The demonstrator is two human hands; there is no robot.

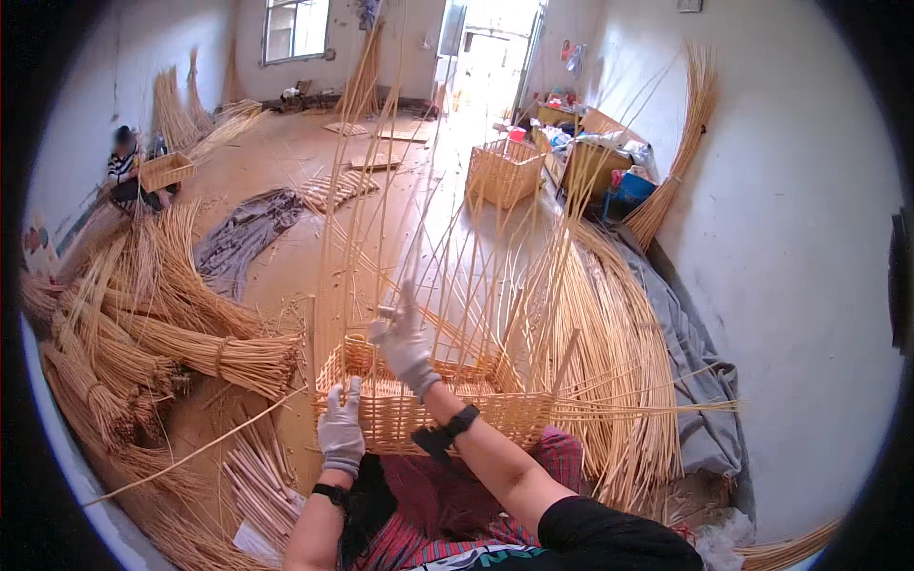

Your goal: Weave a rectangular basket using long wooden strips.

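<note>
A rectangular wicker basket (476,416), partly woven, rests at my lap with long thin rods standing up from its walls. My left hand (341,433), in a whitish glove, is closed on the near left corner of its wall, thumb up by the rim. Above the basket's opening, left of its middle, is my right hand (405,347), also gloved. Motion smears its fingers among the upright rods, so whether it grips one is unclear. A loose rod (195,452) sticks out to the left from the basket.
Tied rod bundles (219,357) lie at left; a broad heap of loose rods (614,352) lies at right beside grey cloth (705,409). Farther off are a taller basket (505,176), woven panels (338,190), and a seated person (129,176) with a shallow basket (166,172).
</note>
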